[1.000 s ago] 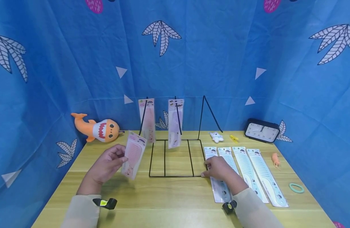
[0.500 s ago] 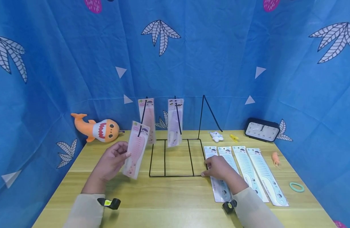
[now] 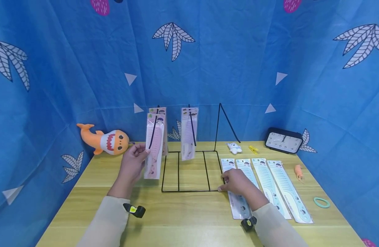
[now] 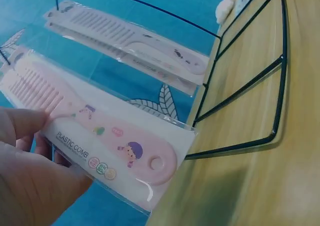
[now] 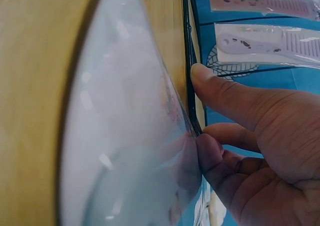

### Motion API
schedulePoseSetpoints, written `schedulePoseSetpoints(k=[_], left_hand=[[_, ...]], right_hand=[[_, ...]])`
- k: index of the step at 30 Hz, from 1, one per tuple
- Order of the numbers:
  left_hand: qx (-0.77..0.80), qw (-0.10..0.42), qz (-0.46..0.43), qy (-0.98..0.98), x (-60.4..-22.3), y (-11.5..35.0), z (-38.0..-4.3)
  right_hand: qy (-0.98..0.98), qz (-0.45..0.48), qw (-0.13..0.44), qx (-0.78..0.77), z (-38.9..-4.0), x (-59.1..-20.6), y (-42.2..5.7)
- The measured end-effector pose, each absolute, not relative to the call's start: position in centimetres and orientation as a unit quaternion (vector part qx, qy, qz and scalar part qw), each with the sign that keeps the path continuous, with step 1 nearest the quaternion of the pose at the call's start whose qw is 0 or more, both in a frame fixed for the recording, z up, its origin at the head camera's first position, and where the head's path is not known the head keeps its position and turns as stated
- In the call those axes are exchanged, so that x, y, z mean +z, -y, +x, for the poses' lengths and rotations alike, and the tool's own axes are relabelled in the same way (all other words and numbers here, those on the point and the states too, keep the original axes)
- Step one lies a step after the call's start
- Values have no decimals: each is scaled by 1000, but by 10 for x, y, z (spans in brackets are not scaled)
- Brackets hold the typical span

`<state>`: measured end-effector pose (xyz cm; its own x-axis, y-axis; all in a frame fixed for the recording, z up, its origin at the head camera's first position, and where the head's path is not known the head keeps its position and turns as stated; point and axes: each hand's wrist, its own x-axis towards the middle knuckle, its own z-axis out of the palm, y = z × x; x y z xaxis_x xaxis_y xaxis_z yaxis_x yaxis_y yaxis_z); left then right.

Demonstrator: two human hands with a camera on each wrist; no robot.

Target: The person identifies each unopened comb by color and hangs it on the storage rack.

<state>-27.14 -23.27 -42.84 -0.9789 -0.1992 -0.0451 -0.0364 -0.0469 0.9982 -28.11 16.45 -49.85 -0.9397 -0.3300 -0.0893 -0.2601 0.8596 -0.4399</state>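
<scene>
Pink comb [image 3: 157,140] points handle [image 4: 112,138] down, nearly upright lengthwise, pinched by the left hand [image 3: 133,163]; the right hand [image 3: 237,181] grips the rack [image 3: 189,191].

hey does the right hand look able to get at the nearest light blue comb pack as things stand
Probably yes: that pack lies partly beneath the right hand, its lower part showing. The hand holds the black rack by its corner, though, so would likely have to let go first.

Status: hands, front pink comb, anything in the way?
Left hand pinching front pink comb, on left hook. Right hand gripping rack. Second pink comb behind, same hook. No visible obstruction.
</scene>
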Motion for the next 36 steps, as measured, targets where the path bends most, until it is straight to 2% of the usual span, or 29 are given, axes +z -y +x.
schedulePoseSetpoints(k=[8,15,36], left_hand=[[-718,75,128,680,-432,223,-298],[-734,92,123,661,-441,224,-315],[-727,80,138,668,-444,220,-326]], right_hand=[[-961,-149,84,-216,-282,-498,-165],[-961,-150,84,-218,-280,-497,-164],[-962,-146,86,-215,-281,-496,-164]])
